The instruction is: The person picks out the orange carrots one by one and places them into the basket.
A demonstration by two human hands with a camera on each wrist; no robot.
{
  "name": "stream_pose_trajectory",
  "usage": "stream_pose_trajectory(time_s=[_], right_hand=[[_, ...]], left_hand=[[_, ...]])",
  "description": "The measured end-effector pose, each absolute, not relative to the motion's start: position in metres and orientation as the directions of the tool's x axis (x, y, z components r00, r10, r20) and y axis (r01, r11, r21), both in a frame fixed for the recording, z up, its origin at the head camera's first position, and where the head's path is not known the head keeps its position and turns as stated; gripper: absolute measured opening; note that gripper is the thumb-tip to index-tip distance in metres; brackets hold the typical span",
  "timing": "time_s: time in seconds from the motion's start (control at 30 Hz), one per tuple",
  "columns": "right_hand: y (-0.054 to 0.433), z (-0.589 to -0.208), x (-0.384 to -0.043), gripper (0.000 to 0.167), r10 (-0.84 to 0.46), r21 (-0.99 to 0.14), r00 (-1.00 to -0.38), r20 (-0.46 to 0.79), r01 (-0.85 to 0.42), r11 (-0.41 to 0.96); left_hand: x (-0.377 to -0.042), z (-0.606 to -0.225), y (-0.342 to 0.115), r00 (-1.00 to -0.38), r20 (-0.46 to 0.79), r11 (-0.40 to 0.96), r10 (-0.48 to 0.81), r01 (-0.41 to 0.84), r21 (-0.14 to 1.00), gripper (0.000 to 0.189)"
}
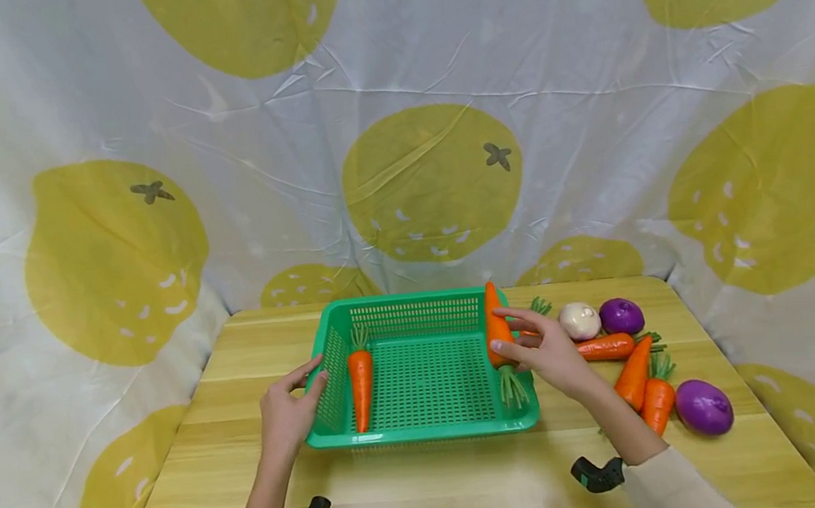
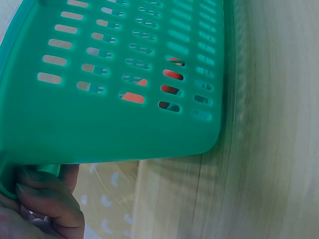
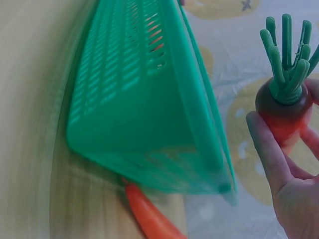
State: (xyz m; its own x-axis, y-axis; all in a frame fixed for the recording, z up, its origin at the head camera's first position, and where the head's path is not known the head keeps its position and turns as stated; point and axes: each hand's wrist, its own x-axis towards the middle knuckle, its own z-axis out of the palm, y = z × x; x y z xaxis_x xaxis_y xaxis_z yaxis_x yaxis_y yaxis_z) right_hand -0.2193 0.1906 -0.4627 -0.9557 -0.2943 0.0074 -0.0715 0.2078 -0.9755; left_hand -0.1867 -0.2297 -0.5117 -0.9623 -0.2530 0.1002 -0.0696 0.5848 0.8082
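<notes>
At a Green Basket's Right End, a Carrot Held by Fingertips

Above a wood-grain table, a person's right hand pinches the carrot between thumb and fingers, the thumb near its thick shoulder and the fingertips farther along the body. The carrot appears raised clear of the basket's right rim, its slim tip pointing away from the person and its leafy top toward them. At the opposite end, the left hand grips the rim, fingers curled around the edge.

The held carrot's glossy skin and thick, moulded-looking stalks suggest an imitation vegetable, probably light and firm, with little risk of bruising. That sheen could make it slippery, and the taper would likely let a grip near the tip slide off. The best hold looks to be across the broad body just below the shoulder; the green stalks, apparently bendable, seem a poor handle. The basket, thin-walled and perforated, looks light enough to skid if knocked, and its rim offers the surest grip.

Inside the basket, near its left wall, lies a second carrot. To the right, on the table, sit more carrots, a white bulb-shaped vegetable and two purple ones.
</notes>
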Motion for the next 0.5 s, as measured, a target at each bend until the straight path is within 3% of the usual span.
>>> stream_pose_trajectory(time_s=[0.5], right_hand=[[0.148,-0.459,-0.231,0.059,-0.362,-0.994,-0.932,-0.006,-0.035,0.108]], left_hand=[[-0.188,-0.514,-0.229,-0.960,0.118,0.592,-0.255,-0.058,0.804,0.037]])
